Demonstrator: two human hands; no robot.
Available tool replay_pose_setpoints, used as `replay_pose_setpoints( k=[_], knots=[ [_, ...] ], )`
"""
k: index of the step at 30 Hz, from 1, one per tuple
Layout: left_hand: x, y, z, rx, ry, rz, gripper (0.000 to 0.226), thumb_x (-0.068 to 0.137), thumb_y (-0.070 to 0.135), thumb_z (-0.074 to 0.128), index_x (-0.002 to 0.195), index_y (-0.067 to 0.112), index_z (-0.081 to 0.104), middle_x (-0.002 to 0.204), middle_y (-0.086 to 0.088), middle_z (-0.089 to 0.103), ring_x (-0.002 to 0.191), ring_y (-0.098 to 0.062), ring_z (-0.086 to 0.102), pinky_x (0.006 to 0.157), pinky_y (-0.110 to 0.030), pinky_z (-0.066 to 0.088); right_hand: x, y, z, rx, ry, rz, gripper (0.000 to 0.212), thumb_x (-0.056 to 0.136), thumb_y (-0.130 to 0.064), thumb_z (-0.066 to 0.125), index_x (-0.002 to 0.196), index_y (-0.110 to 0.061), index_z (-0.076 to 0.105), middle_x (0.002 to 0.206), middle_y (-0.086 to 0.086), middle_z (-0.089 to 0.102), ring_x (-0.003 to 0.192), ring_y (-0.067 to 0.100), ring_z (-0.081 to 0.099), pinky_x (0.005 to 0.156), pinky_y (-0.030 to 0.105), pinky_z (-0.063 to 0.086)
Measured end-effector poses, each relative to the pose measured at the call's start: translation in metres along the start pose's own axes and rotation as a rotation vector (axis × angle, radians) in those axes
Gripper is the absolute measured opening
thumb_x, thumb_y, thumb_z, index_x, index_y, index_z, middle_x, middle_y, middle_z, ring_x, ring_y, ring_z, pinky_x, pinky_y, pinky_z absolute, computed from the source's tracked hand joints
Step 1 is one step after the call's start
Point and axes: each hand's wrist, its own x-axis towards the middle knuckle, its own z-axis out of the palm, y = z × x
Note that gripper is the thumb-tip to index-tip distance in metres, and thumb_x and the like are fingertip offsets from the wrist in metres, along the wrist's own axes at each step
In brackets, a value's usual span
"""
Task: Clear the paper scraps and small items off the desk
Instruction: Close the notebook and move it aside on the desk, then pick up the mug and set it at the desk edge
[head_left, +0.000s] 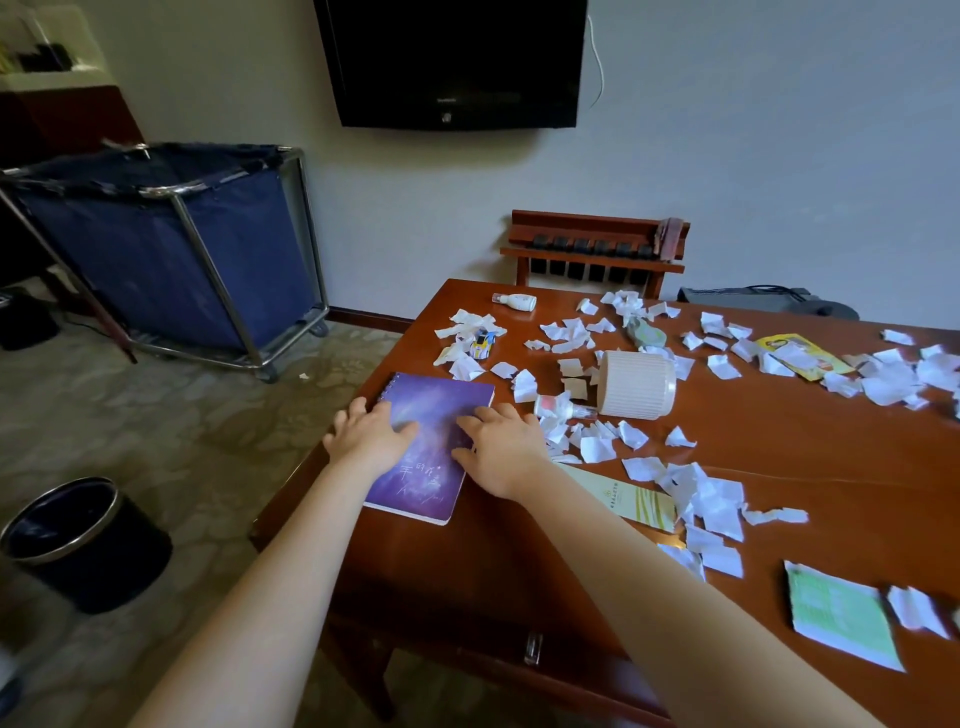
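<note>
A purple spiral notebook (434, 402) lies near the left edge of the reddish wooden desk (779, 467). My left hand (369, 434) rests flat on its left side, and my right hand (498, 447) rests flat on its right side; fingers of both are spread. Several white paper scraps (711, 499) are strewn over the desk to the right. Among them lie a toy car (483, 343), a small white bottle (514, 301), a small pink-capped bottle (563, 406) and a ribbed cream cup (636, 384) on its side.
A black waste bin (78, 540) stands on the floor at lower left. A blue cart on a metal frame (171, 249) stands further back. A green booklet (841, 613), a pale green leaflet (631, 501) and a yellow packet (802, 353) lie on the desk. A wooden rack (592, 249) stands behind the desk.
</note>
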Motion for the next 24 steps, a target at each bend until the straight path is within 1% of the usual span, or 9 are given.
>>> replay_pose_setpoints(
  k=[3,6,9,12,16,18,19,22,24],
  knots=[
    [-0.013,0.016,-0.003,0.051,0.078,0.108,0.052,0.091,0.045,0.044,0.138,0.021,0.038,0.156,-0.005,0.014,0.142,-0.027,0.010,0.110,-0.048,0.020,-0.017,0.017,-0.011,0.067,0.119,0.027,0.047,0.096,-0.038,0.042,0.140,-0.021,0.040,0.144,0.004,0.044,0.132,0.026,0.035,0.107,0.047,0.029],
    [-0.029,0.045,-0.005,0.068,0.121,0.246,0.050,0.093,0.044,0.043,0.137,0.021,0.040,0.155,-0.005,0.018,0.143,-0.026,0.010,0.112,-0.048,0.021,-0.040,0.043,-0.022,0.109,0.267,0.065,0.038,0.094,-0.034,0.046,0.130,-0.022,0.051,0.133,0.002,0.053,0.123,0.023,0.044,0.099,0.041,0.037],
    [-0.044,0.083,-0.005,0.047,0.150,0.384,0.048,0.093,0.043,0.044,0.135,0.020,0.044,0.150,-0.004,0.030,0.139,-0.025,0.022,0.109,-0.045,0.029,-0.065,0.078,-0.032,0.170,0.420,0.120,0.032,0.090,-0.027,0.053,0.120,-0.020,0.059,0.128,0.002,0.056,0.114,0.025,0.050,0.088,0.038,0.044],
    [-0.049,0.121,0.002,-0.030,0.068,0.462,0.044,0.092,0.043,0.044,0.128,0.018,0.051,0.141,-0.004,0.041,0.130,-0.025,0.035,0.103,-0.040,0.037,-0.085,0.118,-0.042,0.179,0.451,0.235,0.036,0.089,-0.026,0.054,0.124,-0.019,0.056,0.130,0.004,0.052,0.116,0.026,0.049,0.089,0.041,0.048],
    [-0.050,0.162,0.013,-0.180,-0.157,0.392,0.031,0.092,0.039,0.047,0.107,0.014,0.058,0.103,-0.005,0.058,0.097,-0.023,0.055,0.080,-0.035,0.049,-0.082,0.160,-0.061,0.175,0.363,0.347,0.049,0.091,-0.028,0.053,0.138,-0.019,0.041,0.141,0.005,0.043,0.122,0.026,0.046,0.092,0.041,0.049],
    [-0.052,0.177,0.017,-0.215,-0.216,0.357,0.028,0.094,0.037,0.043,0.089,0.012,0.055,0.079,-0.003,0.052,0.075,-0.020,0.052,0.062,-0.029,0.039,-0.068,0.171,-0.071,0.176,0.263,0.347,0.058,0.091,-0.029,0.054,0.144,-0.020,0.031,0.147,0.006,0.036,0.127,0.028,0.043,0.096,0.041,0.048],
    [-0.054,0.184,0.019,-0.235,-0.235,0.339,0.029,0.095,0.036,0.041,0.085,0.012,0.053,0.074,-0.003,0.049,0.070,-0.019,0.049,0.060,-0.028,0.035,-0.059,0.174,-0.076,0.182,0.199,0.335,0.063,0.091,-0.029,0.055,0.146,-0.020,0.025,0.151,0.006,0.030,0.132,0.029,0.039,0.100,0.042,0.046],
    [-0.049,0.199,0.026,-0.268,-0.264,0.314,0.029,0.096,0.031,0.036,0.091,0.010,0.055,0.085,-0.007,0.056,0.078,-0.021,0.051,0.066,-0.030,0.037,-0.034,0.179,-0.087,0.191,-0.004,0.278,0.084,0.086,-0.029,0.066,0.150,-0.024,0.012,0.157,0.004,0.018,0.139,0.031,0.029,0.107,0.045,0.039],
    [-0.045,0.205,0.028,-0.284,-0.274,0.309,0.032,0.095,0.027,0.034,0.108,0.009,0.058,0.100,-0.011,0.060,0.084,-0.021,0.053,0.066,-0.030,0.039,-0.022,0.181,-0.089,0.124,-0.118,0.237,0.095,0.079,-0.029,0.074,0.150,-0.024,0.012,0.155,0.005,0.022,0.137,0.031,0.032,0.107,0.046,0.039]
  ],
)
